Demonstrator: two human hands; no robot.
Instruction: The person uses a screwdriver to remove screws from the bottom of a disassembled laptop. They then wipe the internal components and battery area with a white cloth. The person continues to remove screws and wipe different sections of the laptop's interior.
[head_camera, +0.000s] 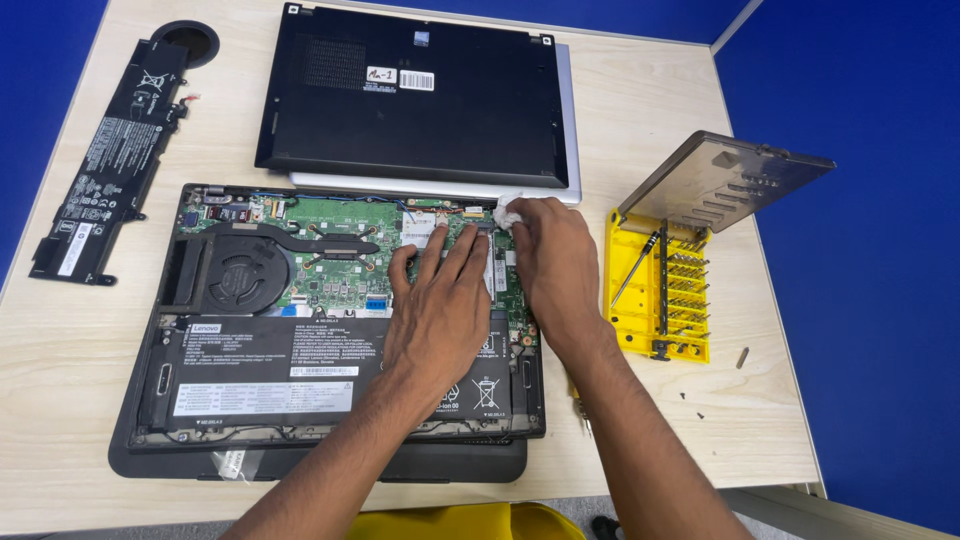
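An opened laptop (250, 330) lies bottom-up on the desk, its green circuit board (340, 250), round black fan (240, 275) and flat black battery (270, 370) exposed. My left hand (440, 310) rests flat on the right part of the board, fingers spread and pressing down. My right hand (555, 260) sits at the board's upper right corner, pinching a small white wad of cloth or tissue (508, 212) against the components there.
A black laptop bottom cover (420, 95) lies on a silver laptop at the back. A loose black battery pack (110, 160) lies at the far left. A yellow screwdriver-bit case (660, 290) with its grey lid raised stands right; small screws (742, 357) lie beside it.
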